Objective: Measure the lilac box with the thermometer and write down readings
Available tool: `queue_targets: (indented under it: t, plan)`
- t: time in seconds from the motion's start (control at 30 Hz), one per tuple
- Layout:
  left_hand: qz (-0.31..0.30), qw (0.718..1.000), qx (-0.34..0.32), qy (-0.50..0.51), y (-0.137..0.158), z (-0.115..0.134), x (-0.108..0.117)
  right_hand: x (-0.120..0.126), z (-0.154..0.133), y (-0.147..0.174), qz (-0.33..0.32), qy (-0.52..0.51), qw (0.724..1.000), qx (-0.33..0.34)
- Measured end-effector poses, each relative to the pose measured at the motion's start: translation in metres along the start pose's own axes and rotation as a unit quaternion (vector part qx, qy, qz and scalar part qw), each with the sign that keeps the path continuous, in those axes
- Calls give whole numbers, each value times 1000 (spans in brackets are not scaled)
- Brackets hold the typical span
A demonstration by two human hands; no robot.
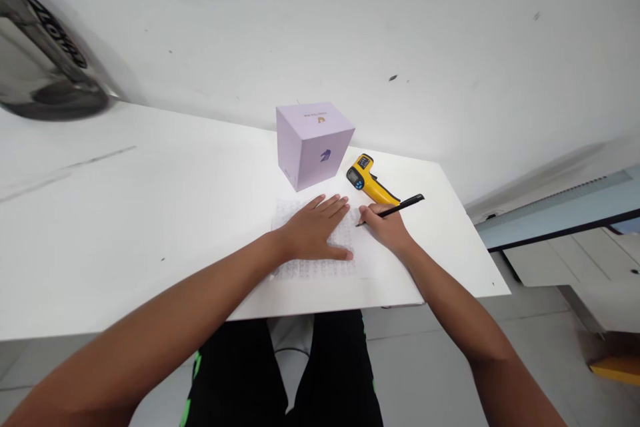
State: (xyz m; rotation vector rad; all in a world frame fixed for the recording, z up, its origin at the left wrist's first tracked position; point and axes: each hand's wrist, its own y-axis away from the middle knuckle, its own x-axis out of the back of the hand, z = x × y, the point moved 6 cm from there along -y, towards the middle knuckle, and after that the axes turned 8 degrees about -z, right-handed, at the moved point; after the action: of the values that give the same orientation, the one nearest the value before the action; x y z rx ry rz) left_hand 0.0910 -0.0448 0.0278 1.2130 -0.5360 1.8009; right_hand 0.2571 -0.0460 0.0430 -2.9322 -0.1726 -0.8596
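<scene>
My left hand point(315, 230) lies flat with its fingers spread on a sheet of bubble wrap point(315, 269), pressing it against the white table. In my right hand point(387, 227) is a black pen point(405, 204), gripped between thumb and fingers. Its tip points down and left, close to the right edge of the bubble wrap; whether it touches the surface I cannot tell. Just beyond my right hand rests a yellow and black infrared thermometer point(373, 183), its handle partly behind the hand. A lilac box point(315, 147) stands upright beyond my left hand.
The white table point(150, 213) runs along a white wall point(425, 33). At the far left stands a dark, shiny rounded object point(45, 60) with lettering. Past the table's right end is a light-blue panel point(560, 210) with a dark edge. My legs are beneath the table's front edge.
</scene>
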Motion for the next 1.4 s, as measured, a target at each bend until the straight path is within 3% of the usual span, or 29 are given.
queue_targets:
  t: [0.13,0.23,0.37,0.43,0.5,0.6,0.67,0.73,0.8,0.9,1.0,1.17,1.23,1.3,1.4]
  plan:
    - [-7,1000,4,0,0,-2,-2,5,0,1,32,-23,999,-11]
    - [24,1000,-5,0,0,-1,3,4,-3,4,47,-10,999,20]
    - [143,989,-44,0,7,8,28,-7,-14,11,40,137,981,132]
    - [213,977,-10,-14,16,4,45,-15,-20,13,36,221,956,189]
    - [298,953,47,-29,28,-6,62,-28,-22,11,-20,304,929,209]
    - [460,879,129,-11,50,-30,84,-41,-21,4,-103,426,884,164]
    - [517,839,168,26,58,-49,88,-40,-25,-4,-126,475,863,116]
    - [489,844,205,74,52,-70,84,-28,-31,-14,-89,503,858,58]
    - [409,869,246,128,42,-89,75,-8,-35,-25,-11,512,859,-22]
    - [321,895,266,157,31,-103,64,14,-21,-39,14,464,874,-147]
    - [317,897,269,151,31,-107,64,16,-5,-49,-4,351,919,-181]
    - [317,895,270,158,31,-105,66,7,-12,-48,108,86,988,-63]
    - [313,894,276,162,31,-104,67,-3,-20,-42,131,-59,990,-6]
    - [309,891,290,163,32,-102,67,-17,-28,-38,108,-171,979,29]
    - [303,889,303,163,33,-99,69,-38,-36,-35,50,-248,967,39]
